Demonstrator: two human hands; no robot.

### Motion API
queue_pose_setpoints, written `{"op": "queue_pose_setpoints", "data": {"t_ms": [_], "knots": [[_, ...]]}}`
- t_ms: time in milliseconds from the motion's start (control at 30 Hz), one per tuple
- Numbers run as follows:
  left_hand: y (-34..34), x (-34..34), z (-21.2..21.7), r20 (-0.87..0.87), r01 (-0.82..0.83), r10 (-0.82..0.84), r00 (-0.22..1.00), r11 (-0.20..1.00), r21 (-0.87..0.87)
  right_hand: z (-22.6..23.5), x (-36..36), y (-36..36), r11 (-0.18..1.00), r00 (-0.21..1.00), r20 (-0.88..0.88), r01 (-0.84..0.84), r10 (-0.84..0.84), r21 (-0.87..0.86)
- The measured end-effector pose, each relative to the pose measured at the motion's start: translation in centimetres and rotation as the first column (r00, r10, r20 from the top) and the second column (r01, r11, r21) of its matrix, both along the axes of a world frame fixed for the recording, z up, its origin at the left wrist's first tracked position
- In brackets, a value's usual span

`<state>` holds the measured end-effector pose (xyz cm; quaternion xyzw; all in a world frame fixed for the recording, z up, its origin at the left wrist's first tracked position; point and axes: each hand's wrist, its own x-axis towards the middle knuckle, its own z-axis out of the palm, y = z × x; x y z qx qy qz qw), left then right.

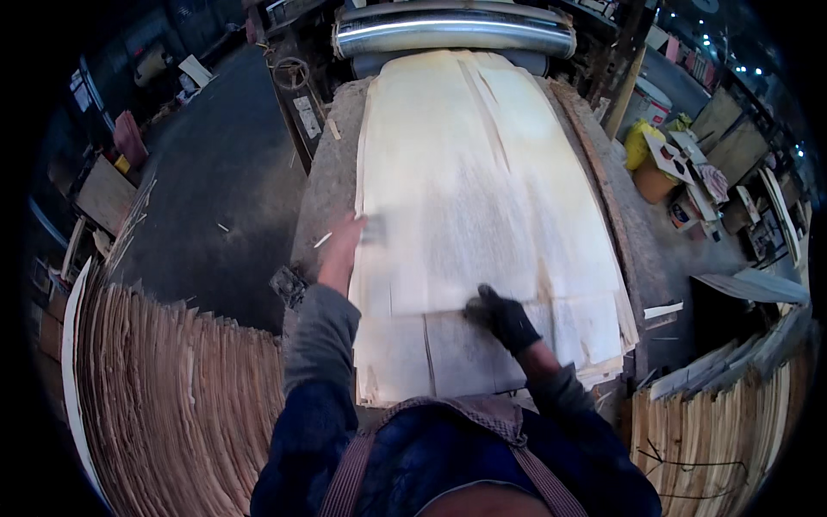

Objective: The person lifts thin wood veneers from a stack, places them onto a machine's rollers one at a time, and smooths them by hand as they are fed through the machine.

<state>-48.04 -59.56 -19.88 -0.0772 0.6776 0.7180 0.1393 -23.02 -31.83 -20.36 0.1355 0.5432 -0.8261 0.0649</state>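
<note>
A stack of pale, thin wood veneer sheets (439, 121) lies lengthwise before me, its far end close to a roller machine. On top is a veneer sheet (482, 207) with a greyish patch; its near edge crosses the stack. My right hand (504, 319), in a dark glove, is closed at that near edge, with the thumb over the sheet and the other fingers partly hidden. My left hand (348, 239) is at the stack's left edge. Motion smears its fingers, and a blurred grey patch shows at their tips, too unclear to name.
A shiny metal roller (457, 36) spans the far end. Veneer stacks stand on edge at lower left (172, 388) and lower right (715, 431). A bench edge (332, 172) runs along the left side. Buckets, a yellow bag (639, 145) and boards clutter the right floor.
</note>
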Motion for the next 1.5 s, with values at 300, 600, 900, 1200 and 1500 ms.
{"op": "queue_pose_setpoints", "data": {"t_ms": [300,600,900,1200,1500], "knots": [[-0.2,6.9,-10.2,-0.309,-0.234,-0.048,0.950,0.546,-0.804,0.5,-15.3,0.3,0.903,0.991,0.016,0.130,-0.136,-0.410],[-1.7,6.4,-6.6,0.080,-0.048,0.066,0.995,0.978,-0.204,-2.5,-8.8,-0.1,0.925,1.000,-0.011,-0.011,0.007,-0.379],[-5.7,1.6,-10.7,0.257,-0.289,0.229,0.939,0.930,0.228,2.3,9.3,-2.6,0.825,0.916,0.156,-0.247,0.370,-0.509],[-1.5,5.7,1.8,-0.185,-0.566,0.565,0.804,0.823,0.052,-5.0,16.4,0.2,0.903,0.905,0.132,-0.372,0.404,-0.214],[1.5,8.1,7.1,-0.431,-0.514,0.505,0.748,0.851,0.106,-2.9,16.0,0.7,0.927,0.938,0.037,-0.346,0.344,0.143]]}}
